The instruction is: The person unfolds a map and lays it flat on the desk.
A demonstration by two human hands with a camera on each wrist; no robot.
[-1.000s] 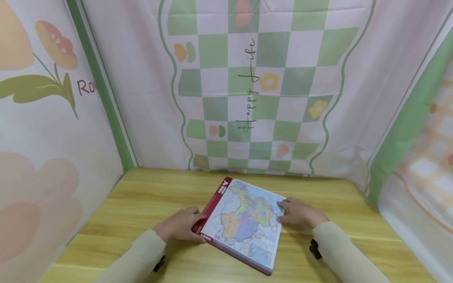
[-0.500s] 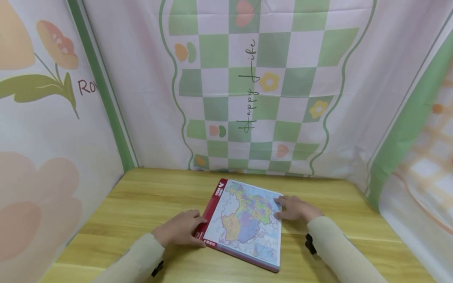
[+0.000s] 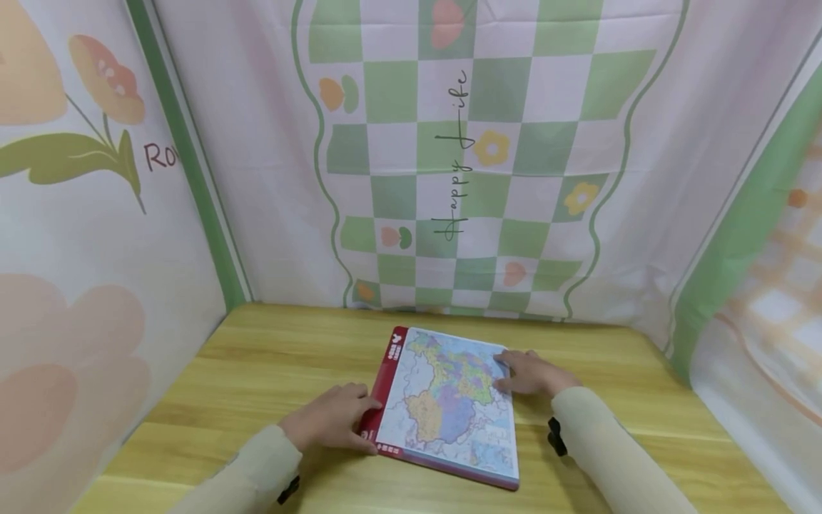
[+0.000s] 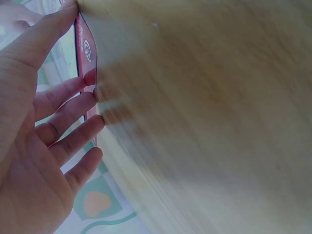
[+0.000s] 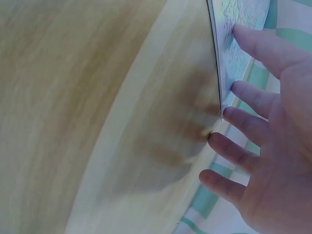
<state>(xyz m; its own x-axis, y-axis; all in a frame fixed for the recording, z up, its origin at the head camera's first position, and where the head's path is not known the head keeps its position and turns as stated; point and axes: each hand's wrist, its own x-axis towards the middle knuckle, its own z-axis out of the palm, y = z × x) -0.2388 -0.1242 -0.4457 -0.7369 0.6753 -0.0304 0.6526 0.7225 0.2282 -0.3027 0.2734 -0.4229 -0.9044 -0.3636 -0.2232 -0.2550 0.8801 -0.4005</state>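
A flat map board [image 3: 449, 407] with a red band along its left side lies on the wooden table, turned slightly. My left hand [image 3: 334, 417] touches its lower left side, fingertips along the red edge and thumb near the lower corner. In the left wrist view, that hand's fingers [image 4: 73, 107] are spread and only loosely bent against the edge. My right hand [image 3: 533, 373] rests at the upper right edge. From the right wrist, the thumb and index finger are seen touching the printed face of the map board [image 5: 236, 53], with the other fingers extended beside its corner.
The wooden tabletop [image 3: 270, 357] surrounds the board. Behind it hangs a green and white checked curtain [image 3: 443, 193]. A flower-print curtain [image 3: 90, 235] closes the left side, and another printed curtain [image 3: 764, 285] the right.
The map board has turned counterclockwise on the table, its upper end shifting left and its lower end right. My right hand has moved a little left and away; my left hand shifted slightly right.
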